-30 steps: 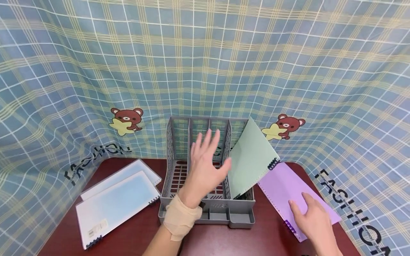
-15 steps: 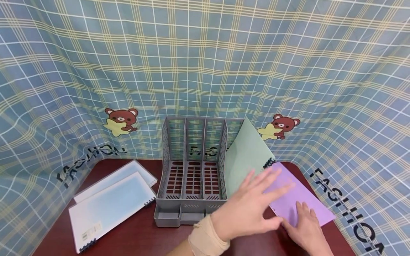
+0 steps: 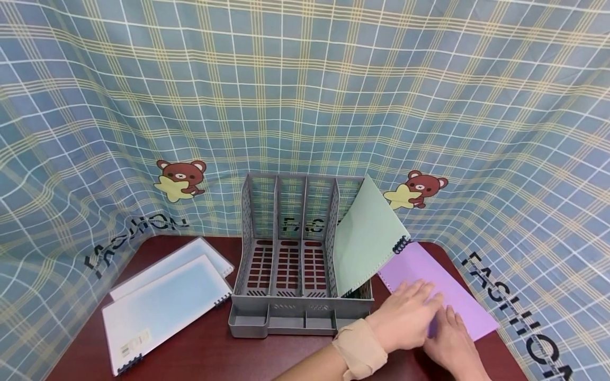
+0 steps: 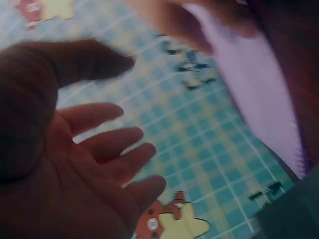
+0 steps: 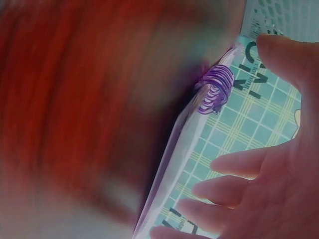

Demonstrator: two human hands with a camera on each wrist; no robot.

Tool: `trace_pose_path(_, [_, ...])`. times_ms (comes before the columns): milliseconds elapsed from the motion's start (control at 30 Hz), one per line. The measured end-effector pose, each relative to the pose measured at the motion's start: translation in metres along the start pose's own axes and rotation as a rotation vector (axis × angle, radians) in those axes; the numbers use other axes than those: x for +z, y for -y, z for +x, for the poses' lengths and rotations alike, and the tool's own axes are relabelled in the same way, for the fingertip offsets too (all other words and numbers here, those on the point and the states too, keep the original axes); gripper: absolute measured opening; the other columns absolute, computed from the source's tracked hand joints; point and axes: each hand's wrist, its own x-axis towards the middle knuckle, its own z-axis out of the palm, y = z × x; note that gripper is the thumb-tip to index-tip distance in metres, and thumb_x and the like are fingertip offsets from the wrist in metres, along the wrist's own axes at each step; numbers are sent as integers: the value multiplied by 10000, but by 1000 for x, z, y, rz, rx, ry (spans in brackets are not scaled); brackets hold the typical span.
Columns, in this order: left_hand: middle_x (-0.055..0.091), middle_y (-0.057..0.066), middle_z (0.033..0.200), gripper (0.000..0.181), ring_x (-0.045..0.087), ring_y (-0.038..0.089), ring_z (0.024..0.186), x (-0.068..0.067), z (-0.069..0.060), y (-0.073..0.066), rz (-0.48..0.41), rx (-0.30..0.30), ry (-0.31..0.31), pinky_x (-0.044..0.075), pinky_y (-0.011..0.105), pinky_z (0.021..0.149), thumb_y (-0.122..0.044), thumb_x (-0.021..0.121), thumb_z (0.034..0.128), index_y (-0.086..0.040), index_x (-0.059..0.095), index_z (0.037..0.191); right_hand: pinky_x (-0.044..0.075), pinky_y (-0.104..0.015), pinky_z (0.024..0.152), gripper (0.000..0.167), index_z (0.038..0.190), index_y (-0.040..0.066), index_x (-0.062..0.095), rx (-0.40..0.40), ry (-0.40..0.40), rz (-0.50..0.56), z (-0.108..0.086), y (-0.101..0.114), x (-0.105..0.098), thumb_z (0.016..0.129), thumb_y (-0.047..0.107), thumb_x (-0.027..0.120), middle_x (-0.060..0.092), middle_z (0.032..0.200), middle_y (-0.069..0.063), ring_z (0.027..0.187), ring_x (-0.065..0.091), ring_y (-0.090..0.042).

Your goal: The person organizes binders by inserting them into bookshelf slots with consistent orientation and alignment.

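Observation:
A purple ring-bound notebook lies on the table at the right, its purple rings showing in the right wrist view. My left hand, with a beige wrap at the wrist, is over the notebook's near left part. Beside it, my right hand is at the near edge. In the wrist views both hands have their fingers spread and loosely bent; neither plainly grips the notebook. A pale green notebook leans in the rightmost compartment of a grey file rack, its upper corner sticking out to the right.
Two pale blue ring-bound notebooks, the front one overlapping the rear one, lie on the dark red table at the left. Small trays line the rack's front. A checked cloth hangs behind and around.
My left hand has moved from above the rack rightward and down to the purple notebook, beside my right hand. The right hand has come in to the notebook's near edge. The view has shifted slightly.

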Motion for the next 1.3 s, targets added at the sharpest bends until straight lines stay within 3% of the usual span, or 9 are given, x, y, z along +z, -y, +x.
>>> trace_pose_path(133, [418, 2, 1605, 870, 366, 205, 1498, 29, 15, -2, 63, -157, 85, 317, 384, 1213, -541, 789, 847, -202, 450, 1573, 333, -727, 1081, 939, 1408, -258, 373, 19, 36, 22, 3, 0, 0, 884, 416, 764, 347, 1402, -552, 1329, 354, -689])
trace_pose_path(300, [408, 7, 1611, 930, 351, 222, 1504, 54, 28, -2, 59, -326, 198, 309, 400, 1210, -564, 818, 807, -205, 441, 1577, 367, -738, 1043, 1062, 1433, -241, 358, 82, 99, 9, 2, 0, -1, 893, 601, 713, 365, 1418, -527, 1333, 373, -671])
trace_pose_path(433, [396, -6, 1618, 971, 348, 233, 1505, 66, 38, -2, 47, -420, 249, 310, 414, 1206, -576, 837, 776, -240, 422, 1587, 395, -739, 1002, 1112, 1430, -220, 380, 92, 114, -13, 3, 0, -2, 860, 676, 711, 400, 1396, -518, 1318, 395, -667])
trace_pose_path(600, [395, -13, 1617, 838, 341, 255, 1509, 72, 45, 0, 5, -510, 301, 311, 429, 1204, -488, 776, 857, -290, 414, 1586, 432, -715, 975, 1083, 1375, -230, 456, 81, 119, -40, 3, 0, -4, 833, 661, 749, 474, 1350, -493, 1292, 459, -635])
trace_pose_path(833, [411, -31, 1601, 822, 360, 257, 1496, 77, 49, 0, 5, -520, 302, 325, 423, 1192, -497, 791, 840, -306, 448, 1563, 484, -676, 908, 913, 1243, -197, 571, 34, 114, -66, 5, -8, -8, 814, 574, 806, 595, 1190, -431, 1100, 601, -585])
trace_pose_path(1067, [426, -39, 1586, 795, 374, 231, 1485, 82, 47, -4, 27, -503, 313, 317, 409, 1192, -507, 789, 824, -282, 496, 1527, 522, -568, 669, 541, 1024, -26, 644, -47, 95, -98, 1, -17, -11, 740, 387, 846, 654, 875, -179, 776, 665, -378])
trace_pose_path(1167, [434, -48, 1581, 749, 377, 224, 1481, 82, 46, -4, 31, -484, 319, 319, 402, 1191, -495, 777, 837, -280, 524, 1509, 511, -551, 644, 506, 999, -4, 637, -47, 102, -88, 2, -19, -13, 682, 340, 830, 643, 834, -136, 744, 657, -356])
trace_pose_path(1300, [455, -64, 1567, 672, 377, 195, 1478, 83, 45, -2, 16, -446, 316, 321, 387, 1190, -461, 753, 867, -285, 557, 1485, 527, -580, 698, 568, 1095, -34, 669, -37, 130, -63, 3, -22, -16, 682, 324, 826, 690, 916, -191, 805, 681, -396])
